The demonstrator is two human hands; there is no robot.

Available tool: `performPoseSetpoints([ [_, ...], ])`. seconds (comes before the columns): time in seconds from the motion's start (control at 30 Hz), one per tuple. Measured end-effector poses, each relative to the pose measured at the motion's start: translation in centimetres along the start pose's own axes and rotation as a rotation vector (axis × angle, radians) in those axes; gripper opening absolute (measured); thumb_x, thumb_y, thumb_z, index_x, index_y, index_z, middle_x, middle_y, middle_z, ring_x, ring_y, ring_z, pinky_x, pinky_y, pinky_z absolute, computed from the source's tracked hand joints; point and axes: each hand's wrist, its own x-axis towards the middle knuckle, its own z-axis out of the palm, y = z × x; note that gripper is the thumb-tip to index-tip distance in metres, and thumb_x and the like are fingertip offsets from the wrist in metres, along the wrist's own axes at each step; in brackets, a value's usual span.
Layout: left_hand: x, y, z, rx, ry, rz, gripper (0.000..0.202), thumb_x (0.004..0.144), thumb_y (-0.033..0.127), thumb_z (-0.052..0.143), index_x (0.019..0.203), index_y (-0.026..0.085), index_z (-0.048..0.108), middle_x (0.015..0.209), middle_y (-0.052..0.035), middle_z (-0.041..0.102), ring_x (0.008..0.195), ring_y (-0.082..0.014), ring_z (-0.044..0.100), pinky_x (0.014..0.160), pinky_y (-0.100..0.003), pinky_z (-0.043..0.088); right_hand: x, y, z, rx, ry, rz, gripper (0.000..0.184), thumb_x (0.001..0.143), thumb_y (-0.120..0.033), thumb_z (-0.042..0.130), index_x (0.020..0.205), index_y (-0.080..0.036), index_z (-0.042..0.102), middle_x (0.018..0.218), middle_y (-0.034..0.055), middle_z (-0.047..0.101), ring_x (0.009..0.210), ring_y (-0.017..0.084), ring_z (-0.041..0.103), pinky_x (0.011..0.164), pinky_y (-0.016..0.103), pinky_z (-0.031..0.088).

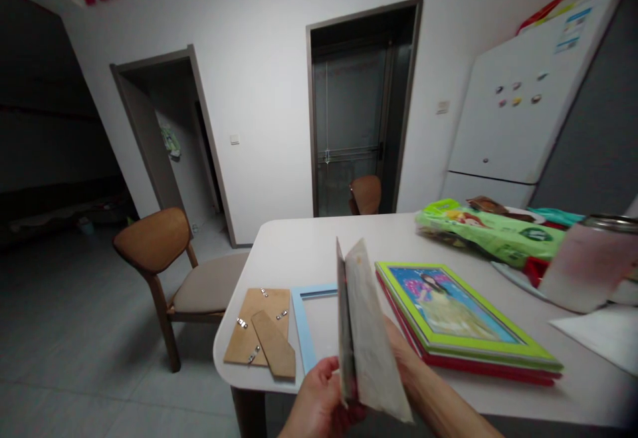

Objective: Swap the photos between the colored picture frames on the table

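My left hand [319,401] and my right hand [403,361] together hold up a thin sheet or print [366,338], seen nearly edge-on above the table's near edge. The left fingers pinch its lower edge; the right hand is mostly hidden behind it. Beneath lies an empty light-blue picture frame [304,325]. Left of it rests a brown frame backing board [259,331] with metal clips and a fold-out stand. To the right is a stack of frames, a green-framed picture of a cartoon girl [453,308] on top of a red one.
The white table [299,245] has rounded corners. A green snack bag [493,232], a pink jar with metal lid [591,265] and white paper [598,335] sit at right. A wooden chair [169,258] stands left; a fridge [528,112] back right; two doorways behind.
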Motion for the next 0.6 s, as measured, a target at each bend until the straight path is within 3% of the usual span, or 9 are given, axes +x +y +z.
performPoseSetpoints([
  [0.13, -0.3, 0.8, -1.8, 0.402, 0.137, 0.274, 0.031, 0.062, 0.023, 0.064, 0.092, 0.017, 0.056, 0.091, -0.0072, 0.060, 0.090, -0.0225, 0.052, 0.081, -0.030, 0.038, 1.5, 0.7, -1.9, 0.224, 0.028, 0.163, 0.037, 0.075, -0.034, 0.036, 0.102, -0.012, 0.051, 0.069, 0.0079, 0.065, 0.056, 0.017, 0.060, 0.051, 0.027, 0.046],
  [0.2, -0.3, 1.3, -2.9, 0.546, 0.228, 0.347, 0.033, 0.066, 0.020, 0.058, 0.099, 0.016, 0.054, 0.104, -0.0090, 0.056, 0.100, -0.0229, 0.047, 0.088, -0.031, 0.032, 2.5, 1.8, -3.1, 0.077, 0.069, 0.205, 0.036, 0.073, -0.030, 0.037, 0.099, -0.010, 0.053, 0.065, 0.0067, 0.065, 0.056, 0.016, 0.060, 0.051, 0.025, 0.045],
  [0.3, -0.2, 1.5, -3.8, 0.722, 0.311, 0.333, 0.038, 0.066, 0.015, 0.054, 0.104, 0.014, 0.052, 0.110, -0.0108, 0.052, 0.105, -0.0234, 0.043, 0.093, -0.033, 0.026, 3.6, 3.5, -3.9, -0.210, 0.100, 0.180, 0.035, 0.071, -0.027, 0.036, 0.091, -0.008, 0.057, 0.067, 0.0077, 0.065, 0.060, 0.016, 0.060, 0.052, 0.023, 0.043],
  [0.6, 0.0, -0.4, -4.5, 0.969, 0.123, 0.386, 0.044, 0.066, 0.019, 0.057, 0.110, 0.014, 0.051, 0.124, -0.0130, 0.041, 0.116, -0.0254, 0.031, 0.099, -0.036, 0.018, 5.0, 5.7, -2.0, -0.514, 0.093, 0.116, 0.028, 0.066, -0.021, 0.039, 0.076, -0.009, 0.063, 0.073, 0.0110, 0.066, 0.063, 0.016, 0.059, 0.053, 0.022, 0.038],
])
